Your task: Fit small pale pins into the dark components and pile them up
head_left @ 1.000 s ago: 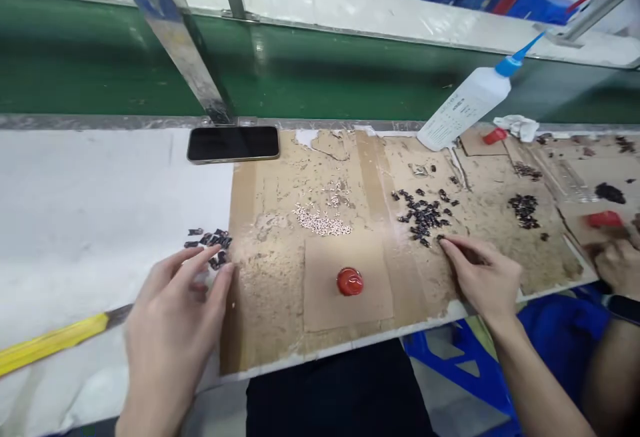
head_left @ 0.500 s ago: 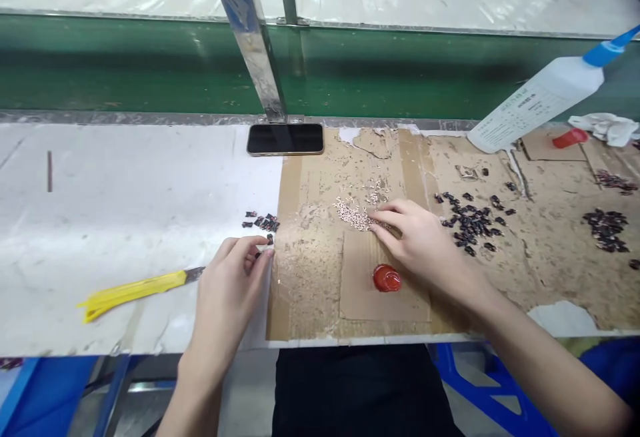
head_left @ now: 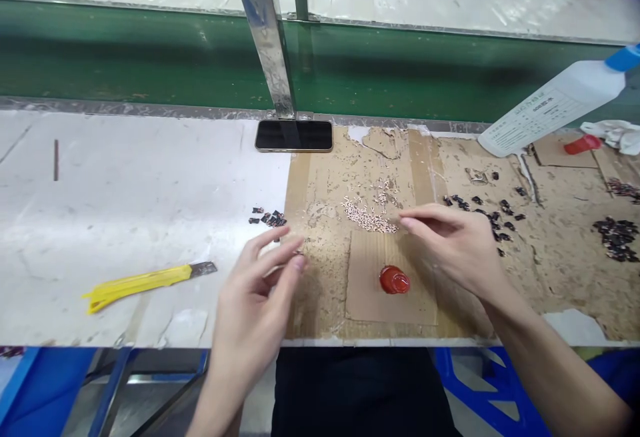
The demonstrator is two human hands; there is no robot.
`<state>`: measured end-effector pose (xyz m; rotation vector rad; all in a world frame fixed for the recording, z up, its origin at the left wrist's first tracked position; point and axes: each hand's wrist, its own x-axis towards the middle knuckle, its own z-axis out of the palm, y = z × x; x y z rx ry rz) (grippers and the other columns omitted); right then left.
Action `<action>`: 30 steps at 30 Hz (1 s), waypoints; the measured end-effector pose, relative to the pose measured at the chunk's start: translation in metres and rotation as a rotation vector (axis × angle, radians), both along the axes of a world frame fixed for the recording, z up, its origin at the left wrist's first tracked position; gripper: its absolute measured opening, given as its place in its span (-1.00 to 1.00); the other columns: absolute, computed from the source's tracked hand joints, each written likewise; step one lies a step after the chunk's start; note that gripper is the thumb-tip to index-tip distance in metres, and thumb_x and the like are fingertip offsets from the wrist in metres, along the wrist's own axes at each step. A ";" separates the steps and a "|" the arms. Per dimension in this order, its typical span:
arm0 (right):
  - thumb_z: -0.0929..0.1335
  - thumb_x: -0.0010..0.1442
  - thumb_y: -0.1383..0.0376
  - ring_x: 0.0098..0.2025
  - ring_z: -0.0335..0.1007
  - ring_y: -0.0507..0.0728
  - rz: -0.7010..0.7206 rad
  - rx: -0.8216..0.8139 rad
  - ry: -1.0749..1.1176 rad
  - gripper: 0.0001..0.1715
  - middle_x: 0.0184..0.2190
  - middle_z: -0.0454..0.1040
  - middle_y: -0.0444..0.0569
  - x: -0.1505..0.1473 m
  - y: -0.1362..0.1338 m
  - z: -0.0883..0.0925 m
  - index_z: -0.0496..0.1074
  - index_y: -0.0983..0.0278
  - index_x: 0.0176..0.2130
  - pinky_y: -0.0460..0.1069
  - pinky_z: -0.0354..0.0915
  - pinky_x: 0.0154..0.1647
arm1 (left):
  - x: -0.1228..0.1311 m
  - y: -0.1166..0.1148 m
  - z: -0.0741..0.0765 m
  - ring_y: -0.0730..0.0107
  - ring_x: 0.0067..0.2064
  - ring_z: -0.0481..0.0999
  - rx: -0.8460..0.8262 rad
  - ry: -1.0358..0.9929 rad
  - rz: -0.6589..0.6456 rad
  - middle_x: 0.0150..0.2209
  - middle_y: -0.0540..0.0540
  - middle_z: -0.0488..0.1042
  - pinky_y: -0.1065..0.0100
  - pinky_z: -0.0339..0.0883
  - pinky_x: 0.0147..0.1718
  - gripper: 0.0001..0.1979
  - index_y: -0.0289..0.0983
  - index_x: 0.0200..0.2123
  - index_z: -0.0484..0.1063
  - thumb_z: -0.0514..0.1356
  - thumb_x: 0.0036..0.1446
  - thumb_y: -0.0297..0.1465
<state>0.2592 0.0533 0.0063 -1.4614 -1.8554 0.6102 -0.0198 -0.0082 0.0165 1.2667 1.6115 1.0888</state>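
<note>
My left hand (head_left: 260, 287) hovers over the left edge of the cardboard (head_left: 320, 290), its thumb and fingers slightly apart. No held thing shows clearly there. Just beyond its fingers, small black parts (head_left: 273, 218) lie on the white tabletop. My right hand (head_left: 457, 240) is pinched at the right end of a pile of tiny copper-coloured pieces (head_left: 367, 216). Whatever sits between its thumb and forefinger is too small to name. Between my hands, a small red cap-like dish (head_left: 394, 280) rests on a cardboard square (head_left: 367, 304).
A yellow utility knife (head_left: 143, 284) lies at left with its blade out. At the back are a phone (head_left: 294, 136) and a metal post (head_left: 270, 50). To the right are more black parts (head_left: 617, 237), a white bottle (head_left: 555, 107) leaning over and a red cap (head_left: 583, 144).
My left hand has moved right, away from the black parts, and its fingers have parted. My right hand has drawn back rightward from the copper-coloured pile, still pinched. The view has shifted slightly.
</note>
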 end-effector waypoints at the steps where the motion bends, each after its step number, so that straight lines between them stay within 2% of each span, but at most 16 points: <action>1: 0.49 0.33 0.23 -0.32 0.69 0.11 -0.003 -0.054 0.109 -0.87 -0.28 0.73 -0.03 0.002 -0.007 0.002 0.69 0.21 -0.17 -0.01 0.61 -0.28 | 0.011 0.000 0.005 0.34 -0.07 0.71 -0.004 -0.060 -0.031 0.20 -0.13 0.54 0.40 0.68 -0.13 -0.84 -0.14 -0.08 0.70 0.33 0.33 -0.32; 3: 0.54 0.27 0.21 -0.38 0.68 0.08 0.018 -0.206 0.400 -0.88 -0.33 0.72 -0.05 0.005 -0.023 0.004 0.69 0.19 -0.18 -0.07 0.60 -0.36 | 0.033 0.000 0.014 0.36 -0.10 0.73 0.001 -0.201 -0.112 0.01 -0.10 0.67 0.46 0.67 -0.18 -0.90 -0.16 -0.15 0.70 0.34 0.32 -0.37; 5: 0.58 0.21 0.23 -0.42 0.64 0.04 0.052 -0.347 0.678 -0.89 -0.38 0.69 -0.08 0.004 -0.038 0.007 0.68 0.17 -0.22 -0.12 0.57 -0.41 | 0.053 0.002 0.021 0.42 -0.26 0.72 -0.007 -0.310 -0.206 -0.22 -0.04 0.71 0.50 0.65 -0.25 -0.92 -0.18 -0.16 0.66 0.34 0.32 -0.41; 7: 0.60 0.18 0.27 -0.44 0.60 0.00 0.076 -0.452 0.813 -0.88 -0.43 0.65 -0.11 0.002 -0.048 0.013 0.64 0.18 -0.26 -0.17 0.53 -0.43 | 0.068 0.003 0.025 0.48 -0.33 0.70 0.007 -0.336 -0.304 -0.29 0.02 0.72 0.52 0.63 -0.26 -0.91 -0.19 -0.12 0.64 0.33 0.33 -0.44; 11: 0.67 0.02 0.38 -0.39 0.61 -0.02 0.088 -0.643 0.834 -0.67 -0.40 0.64 -0.16 0.000 -0.050 0.033 0.60 0.16 -0.25 -0.24 0.51 -0.36 | 0.074 0.006 0.031 0.53 -0.16 0.73 0.096 -0.247 -0.505 -0.12 0.08 0.75 0.58 0.56 -0.11 -0.79 -0.12 -0.06 0.66 0.29 0.35 -0.51; 14: 0.70 -0.10 0.42 -0.45 0.58 -0.05 0.076 -0.661 0.753 -0.60 -0.45 0.62 -0.20 0.001 -0.044 0.049 0.60 0.16 -0.30 -0.27 0.48 -0.38 | 0.070 0.009 0.033 0.53 -0.15 0.73 0.117 -0.184 -0.578 -0.12 0.09 0.75 0.58 0.54 -0.08 -0.78 -0.12 -0.08 0.68 0.30 0.35 -0.52; 16: 0.71 -0.11 0.41 -0.48 0.55 -0.06 0.075 -0.654 0.696 -0.63 -0.48 0.61 -0.20 0.001 -0.043 0.052 0.61 0.16 -0.33 -0.29 0.46 -0.42 | 0.069 0.009 0.031 0.53 -0.18 0.72 0.115 -0.171 -0.580 -0.16 0.07 0.75 0.58 0.54 -0.10 -0.82 -0.16 -0.10 0.67 0.31 0.34 -0.52; 18: 0.70 -0.07 0.38 -0.45 0.57 -0.05 0.053 -0.613 0.677 -0.67 -0.47 0.61 -0.20 -0.001 -0.047 0.047 0.63 0.15 -0.33 -0.30 0.46 -0.40 | 0.071 0.008 0.027 0.53 -0.22 0.71 0.122 -0.184 -0.553 -0.19 0.06 0.74 0.57 0.53 -0.15 -0.86 -0.20 -0.15 0.66 0.32 0.32 -0.53; 21: 0.63 0.12 0.33 -0.35 0.62 -0.04 0.016 -0.508 0.734 -0.78 -0.37 0.65 -0.17 -0.007 -0.060 0.031 0.66 0.09 -0.22 -0.29 0.50 -0.31 | 0.079 0.001 0.016 0.52 -0.27 0.69 0.145 -0.264 -0.428 -0.26 0.04 0.72 0.56 0.53 -0.23 -0.88 -0.22 -0.22 0.64 0.33 0.30 -0.55; 23: 0.54 0.27 0.32 -0.28 0.63 -0.02 0.031 -0.441 0.772 -0.85 -0.29 0.65 -0.14 -0.011 -0.069 0.021 0.65 0.06 -0.16 -0.23 0.54 -0.23 | 0.085 -0.005 0.009 0.53 -0.33 0.67 0.151 -0.330 -0.322 -0.31 0.04 0.70 0.58 0.52 -0.30 -0.87 -0.23 -0.26 0.63 0.33 0.28 -0.57; 25: 0.50 0.33 0.33 -0.17 0.63 0.01 0.062 -0.392 0.762 -0.87 -0.20 0.63 -0.10 -0.014 -0.076 0.016 0.65 0.07 -0.16 -0.19 0.56 -0.15 | 0.089 -0.010 0.005 0.55 -0.37 0.65 0.170 -0.349 -0.258 -0.34 0.05 0.69 0.60 0.50 -0.34 -0.86 -0.24 -0.29 0.63 0.36 0.24 -0.60; 27: 0.49 0.33 0.36 -0.09 0.61 0.01 0.077 -0.360 0.714 -0.86 -0.14 0.59 -0.09 -0.015 -0.079 0.016 0.65 0.08 -0.19 -0.20 0.55 -0.12 | 0.091 -0.012 0.002 0.55 -0.37 0.64 0.210 -0.322 -0.246 -0.36 0.04 0.69 0.60 0.50 -0.33 -0.85 -0.25 -0.31 0.63 0.39 0.19 -0.62; 30: 0.47 0.35 0.38 -0.09 0.58 -0.03 0.066 -0.345 0.636 -0.85 -0.13 0.55 -0.11 -0.016 -0.083 0.020 0.62 0.10 -0.21 -0.26 0.51 -0.12 | 0.089 -0.015 -0.001 0.52 -0.36 0.67 0.281 -0.267 -0.260 -0.36 0.00 0.69 0.57 0.55 -0.29 -0.85 -0.27 -0.31 0.64 0.41 0.18 -0.63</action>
